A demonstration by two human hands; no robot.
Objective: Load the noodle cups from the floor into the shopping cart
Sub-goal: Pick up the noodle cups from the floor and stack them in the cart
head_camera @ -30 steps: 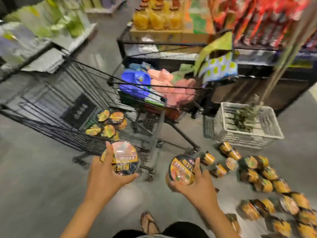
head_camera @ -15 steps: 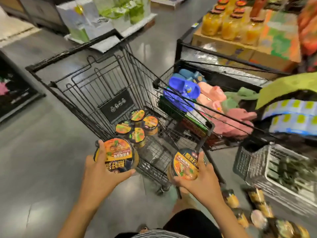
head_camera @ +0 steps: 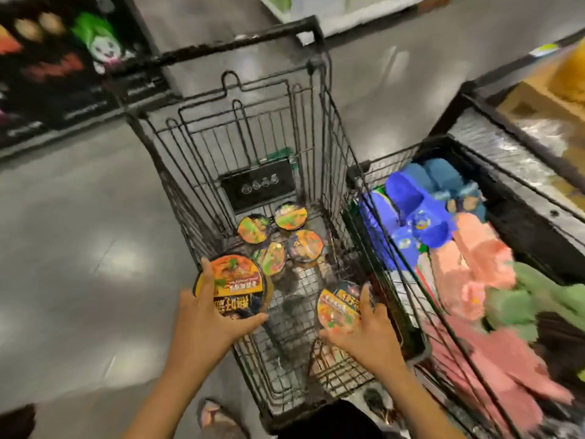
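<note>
A black wire shopping cart (head_camera: 329, 128) stands right in front of me, seen from above. Several noodle cups (head_camera: 285, 239) with orange and green lids lie on its wire floor at the far end. My left hand (head_camera: 205, 318) grips a noodle cup (head_camera: 235, 285) with an orange and black lid over the cart's left side. My right hand (head_camera: 364, 331) holds a second noodle cup (head_camera: 340, 307) inside the cart, low over its near floor. No cups on the floor are in view.
A second wire cart (head_camera: 443, 312) to the right touches the first and holds blue (head_camera: 418, 213), pink (head_camera: 474, 267) and green slippers. A dark display panel (head_camera: 63, 68) stands at the left. Grey floor (head_camera: 79, 248) lies open on the left. My foot (head_camera: 215, 416) is below.
I have stepped up to the cart and now look down into it. Both hands have moved forward with their cups, the right one going over the rim and down inside.
</note>
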